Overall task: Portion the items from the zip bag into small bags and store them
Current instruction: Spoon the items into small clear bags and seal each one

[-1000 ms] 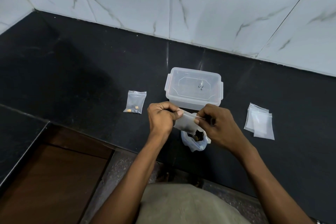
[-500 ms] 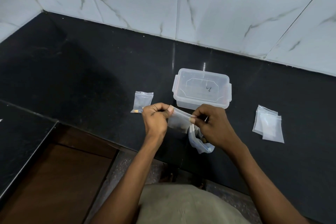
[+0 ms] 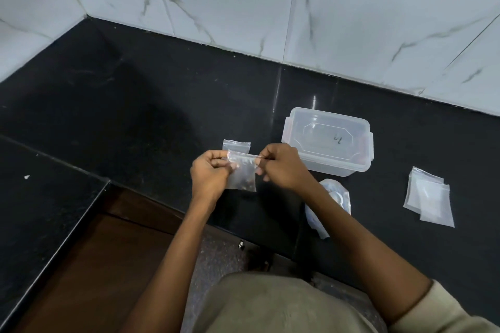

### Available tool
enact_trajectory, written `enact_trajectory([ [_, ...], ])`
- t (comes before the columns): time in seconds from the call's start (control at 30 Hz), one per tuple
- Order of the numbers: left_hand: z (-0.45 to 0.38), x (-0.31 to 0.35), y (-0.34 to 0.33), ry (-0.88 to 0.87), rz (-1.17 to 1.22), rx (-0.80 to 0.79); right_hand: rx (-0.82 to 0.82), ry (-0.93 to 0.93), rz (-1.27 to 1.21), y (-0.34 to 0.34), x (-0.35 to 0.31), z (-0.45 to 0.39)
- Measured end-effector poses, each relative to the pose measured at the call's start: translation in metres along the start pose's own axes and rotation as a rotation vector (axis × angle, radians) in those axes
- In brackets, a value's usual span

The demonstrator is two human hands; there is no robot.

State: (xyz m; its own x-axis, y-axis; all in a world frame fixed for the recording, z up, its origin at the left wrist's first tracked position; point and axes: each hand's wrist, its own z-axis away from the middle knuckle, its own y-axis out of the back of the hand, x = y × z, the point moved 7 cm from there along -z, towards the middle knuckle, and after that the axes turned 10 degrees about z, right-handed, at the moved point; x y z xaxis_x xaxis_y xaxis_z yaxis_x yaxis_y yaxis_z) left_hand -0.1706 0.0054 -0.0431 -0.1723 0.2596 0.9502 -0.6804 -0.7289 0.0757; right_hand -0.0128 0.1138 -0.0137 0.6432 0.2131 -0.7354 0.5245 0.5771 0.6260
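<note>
Fingertips of my left hand [image 3: 209, 174] and right hand [image 3: 281, 166] pinch the small bag's [image 3: 241, 174] top corners; zip bag [image 3: 328, 204] lies right of my grip.

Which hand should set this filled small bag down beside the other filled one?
Left hand, probably: it pinches the small bag, and the filled bag lies just beyond it. The right hand sits nearer the container.

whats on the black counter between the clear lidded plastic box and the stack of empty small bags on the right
Nothing: in the head view, bare black counter separates the clear lidded plastic box from the stack of empty small bags.
</note>
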Motion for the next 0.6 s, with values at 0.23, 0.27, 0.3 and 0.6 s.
enact_trajectory([
  [0.23, -0.023, -0.003, 0.011, -0.105, -0.319, 0.064, 0.050, -0.140, -0.008, -0.044, 0.007, -0.053],
  [0.27, -0.020, -0.006, 0.009, -0.128, -0.352, 0.066, 0.073, -0.143, -0.006, -0.047, 0.010, -0.059],
  [0.3, -0.017, -0.009, 0.007, -0.148, -0.369, 0.059, 0.104, -0.147, -0.005, -0.049, 0.011, -0.062],
  [0.6, -0.010, -0.041, -0.015, -0.265, -0.506, -0.107, 0.105, -0.129, 0.052, -0.058, 0.008, -0.051],
])
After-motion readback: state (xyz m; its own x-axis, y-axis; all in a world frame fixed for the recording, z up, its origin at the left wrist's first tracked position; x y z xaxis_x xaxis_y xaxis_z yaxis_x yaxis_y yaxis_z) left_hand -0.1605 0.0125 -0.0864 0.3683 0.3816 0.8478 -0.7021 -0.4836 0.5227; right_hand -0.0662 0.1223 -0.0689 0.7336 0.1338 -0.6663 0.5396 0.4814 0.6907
